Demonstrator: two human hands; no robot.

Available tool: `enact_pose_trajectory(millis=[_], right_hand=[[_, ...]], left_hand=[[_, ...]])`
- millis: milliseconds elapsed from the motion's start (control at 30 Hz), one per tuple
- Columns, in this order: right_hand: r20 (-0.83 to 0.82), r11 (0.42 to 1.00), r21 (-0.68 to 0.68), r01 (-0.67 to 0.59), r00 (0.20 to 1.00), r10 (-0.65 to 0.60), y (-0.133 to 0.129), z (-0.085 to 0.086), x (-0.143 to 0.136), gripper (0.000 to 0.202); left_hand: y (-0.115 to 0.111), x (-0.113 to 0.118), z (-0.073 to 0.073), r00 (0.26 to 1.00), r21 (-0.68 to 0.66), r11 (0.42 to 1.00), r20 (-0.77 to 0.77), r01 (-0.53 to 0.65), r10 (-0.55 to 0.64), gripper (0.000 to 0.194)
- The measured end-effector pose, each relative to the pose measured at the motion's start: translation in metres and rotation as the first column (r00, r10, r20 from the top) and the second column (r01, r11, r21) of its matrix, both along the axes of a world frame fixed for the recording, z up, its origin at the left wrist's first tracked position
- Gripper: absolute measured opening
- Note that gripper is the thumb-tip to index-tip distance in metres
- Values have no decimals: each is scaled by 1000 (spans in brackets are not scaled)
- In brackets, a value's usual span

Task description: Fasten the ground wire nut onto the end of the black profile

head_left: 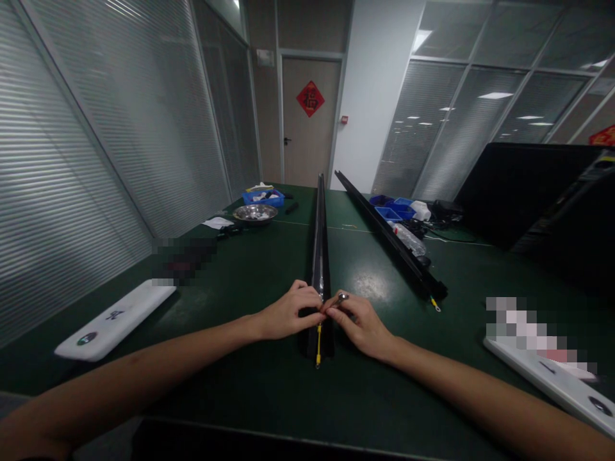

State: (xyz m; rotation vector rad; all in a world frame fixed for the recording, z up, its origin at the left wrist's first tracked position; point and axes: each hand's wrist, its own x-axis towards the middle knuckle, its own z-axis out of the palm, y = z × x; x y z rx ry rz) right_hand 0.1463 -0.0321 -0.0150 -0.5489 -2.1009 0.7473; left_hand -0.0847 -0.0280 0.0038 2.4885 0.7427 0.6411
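Observation:
A long black rail [318, 240] lies lengthwise on the green table, its near end under my hands. A yellow wire [319, 336] with a metal ring terminal sticks out toward me at that end. My left hand [293, 312] is closed over the rail from the left, thumb and fingers pinched together; what lies between them is hidden. From the right, my right hand [362, 325] meets it, fingertips touching or nearly so. A small shiny metal tool [342, 298] shows in its curled fingers; its exact kind is unclear.
A second black rail [391, 237] lies slanted at right, ending in another yellow wire [435, 304]. Blue bins [387, 214] and a plastic bottle [408, 240] stand beyond it. At left are a metal bowl [255, 214], a blue basket [263, 197] and a white case [118, 320].

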Motion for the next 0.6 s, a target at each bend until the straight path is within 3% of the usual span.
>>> enact_pose_trajectory(millis=[600], right_hand=[[-17,998,-51,23,1000,-24,1,1,1,22]], left_hand=[[0,-1,1,1000,-8,1000,-7,11,-11,16]])
